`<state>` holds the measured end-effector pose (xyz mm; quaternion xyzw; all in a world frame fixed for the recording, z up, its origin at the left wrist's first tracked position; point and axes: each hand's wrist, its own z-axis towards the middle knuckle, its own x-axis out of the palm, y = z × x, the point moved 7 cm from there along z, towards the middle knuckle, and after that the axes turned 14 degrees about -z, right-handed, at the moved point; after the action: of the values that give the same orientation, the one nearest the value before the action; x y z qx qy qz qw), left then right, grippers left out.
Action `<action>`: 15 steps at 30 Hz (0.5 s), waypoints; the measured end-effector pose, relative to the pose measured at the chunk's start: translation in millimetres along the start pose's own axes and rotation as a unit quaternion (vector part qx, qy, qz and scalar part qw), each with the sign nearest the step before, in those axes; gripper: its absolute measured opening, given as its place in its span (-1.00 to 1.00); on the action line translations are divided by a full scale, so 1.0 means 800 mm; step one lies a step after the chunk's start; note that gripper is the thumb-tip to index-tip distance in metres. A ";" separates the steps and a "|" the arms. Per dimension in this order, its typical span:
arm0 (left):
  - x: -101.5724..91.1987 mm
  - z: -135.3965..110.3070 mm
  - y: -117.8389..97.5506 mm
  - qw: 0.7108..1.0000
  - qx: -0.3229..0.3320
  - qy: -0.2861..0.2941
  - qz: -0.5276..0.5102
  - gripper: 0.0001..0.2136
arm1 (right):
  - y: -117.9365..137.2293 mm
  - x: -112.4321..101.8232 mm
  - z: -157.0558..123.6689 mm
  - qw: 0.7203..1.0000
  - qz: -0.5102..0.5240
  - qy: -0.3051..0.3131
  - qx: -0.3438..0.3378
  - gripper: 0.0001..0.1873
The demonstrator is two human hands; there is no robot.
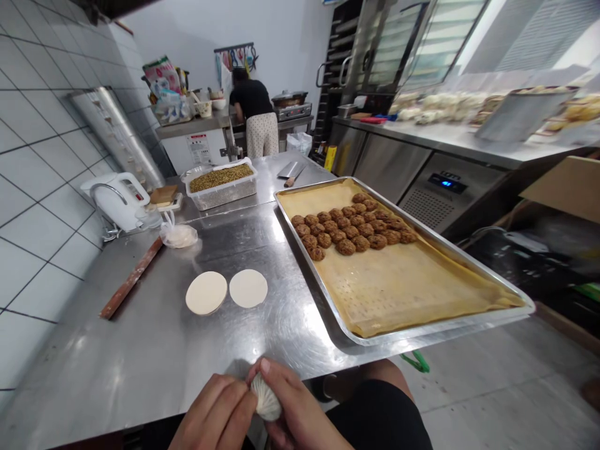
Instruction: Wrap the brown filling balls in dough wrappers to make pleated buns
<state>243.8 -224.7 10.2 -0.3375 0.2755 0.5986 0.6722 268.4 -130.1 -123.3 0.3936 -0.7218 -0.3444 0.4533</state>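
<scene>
Near the table's front edge, a pleated, filled dough bun (267,400) is held between both hands. The fingers of my left hand (218,409) pinch its gathered top. Around its far side wraps my right hand (297,406), thumb uppermost. Ahead on the steel lie a stack of round dough wrappers (206,292) and another flat wrapper (248,288) beside it. A lined baking tray (384,294) to the right carries rows of brown filling balls (345,247). What sits inside the bun is hidden.
At left are a wooden rolling pin (132,278), a tied plastic bag (179,236) and a white kettle (119,200). Farther back stand a tub of greenish-brown grains (222,194) and a cleaver (291,170). A person (257,112) bends over the rear counter.
</scene>
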 end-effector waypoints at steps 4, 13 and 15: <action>0.005 -0.006 -0.001 1.000 0.014 0.020 -0.002 -0.71 | -0.010 0.001 0.004 1.000 0.000 0.011 0.023 -0.31; 0.013 -0.015 0.001 0.999 0.018 0.033 -0.011 -0.70 | -0.018 -0.002 0.004 1.000 0.011 -0.013 0.021 -0.33; 0.013 -0.015 0.000 1.000 0.014 0.023 0.006 -0.70 | -0.021 -0.003 0.005 0.999 0.000 -0.007 0.036 -0.28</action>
<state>245.5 -227.9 -5.3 -0.3399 0.3017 0.5910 0.6665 269.7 -135.1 -140.0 0.4071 -0.7371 -0.3208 0.4336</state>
